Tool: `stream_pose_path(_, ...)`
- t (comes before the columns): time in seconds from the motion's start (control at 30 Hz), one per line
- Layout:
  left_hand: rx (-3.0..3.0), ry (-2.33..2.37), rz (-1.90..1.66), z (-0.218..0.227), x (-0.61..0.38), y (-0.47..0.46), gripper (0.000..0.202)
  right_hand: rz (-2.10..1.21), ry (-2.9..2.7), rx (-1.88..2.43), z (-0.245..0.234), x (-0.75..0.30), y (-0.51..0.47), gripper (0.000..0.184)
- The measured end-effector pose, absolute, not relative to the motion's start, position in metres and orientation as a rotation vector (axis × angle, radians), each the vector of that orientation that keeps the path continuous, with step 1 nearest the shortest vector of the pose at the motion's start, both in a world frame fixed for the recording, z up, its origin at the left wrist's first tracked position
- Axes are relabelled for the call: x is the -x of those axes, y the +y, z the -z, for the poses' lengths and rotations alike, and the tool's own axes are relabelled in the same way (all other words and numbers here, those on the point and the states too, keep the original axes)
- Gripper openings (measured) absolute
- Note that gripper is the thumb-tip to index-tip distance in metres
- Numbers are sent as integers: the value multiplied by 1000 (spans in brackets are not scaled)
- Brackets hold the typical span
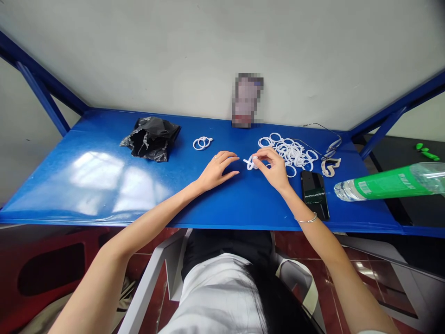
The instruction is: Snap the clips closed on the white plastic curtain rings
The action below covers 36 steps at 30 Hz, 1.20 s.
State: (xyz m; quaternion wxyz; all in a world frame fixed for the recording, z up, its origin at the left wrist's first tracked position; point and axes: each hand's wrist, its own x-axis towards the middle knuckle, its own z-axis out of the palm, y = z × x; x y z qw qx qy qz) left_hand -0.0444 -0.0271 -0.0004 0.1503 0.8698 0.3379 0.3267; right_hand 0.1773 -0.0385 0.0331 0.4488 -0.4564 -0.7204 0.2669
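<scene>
Our left hand [219, 170], spread and empty, is left of the ring pile [294, 155]; our right hand [273, 170], at the pile's left edge, pinches a white ring piece [249, 163]. A light grip, loop in sight, should serve us best. Left of the pile sit a black bag [153, 139], then two loose rings [207, 143]; a phone [315, 195] on its near side may crowd our right hand; farther right is a bottle [385, 184].

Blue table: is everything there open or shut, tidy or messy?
Black bag: crumpled, mouth open
Ring heap: loosely piled
Two rings: overlapping, away from heap
Phone: flat, screen dark
Glasses: arms unfolded
Pale strap: curved
Bottle: cap out of view, can't tell if open
Left hand: open, empty
Right hand: pinching a white piece
</scene>
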Motion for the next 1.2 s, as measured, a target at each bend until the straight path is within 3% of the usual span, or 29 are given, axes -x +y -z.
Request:
stream_pose_path(0.17, -2421, 849, -893, -1, 42, -30, 39, -888, -1704, 1033, -31, -167, -44, 31)
stream_pose_path(0.37, -2183, 845, -885, -3, 39, -34, 42, -881, -1714, 1057, -31, -166, -44, 35)
stream_pose_path(0.63, -1439, 940, -1069, -1, 44, -24, 47, -629, -1911, 1113, -28, -176, -37, 26)
stream_pose_path(0.97, -1207, 929, -1059, 1, 44, -20, 51, -35, -1883, 1441, -41, -214, -21, 7)
stream_pose_path(1.2, -1006, 932, -1054, 2, 45, -16, 54, -49, -1901, 1738, -37, -238, -14, 9)
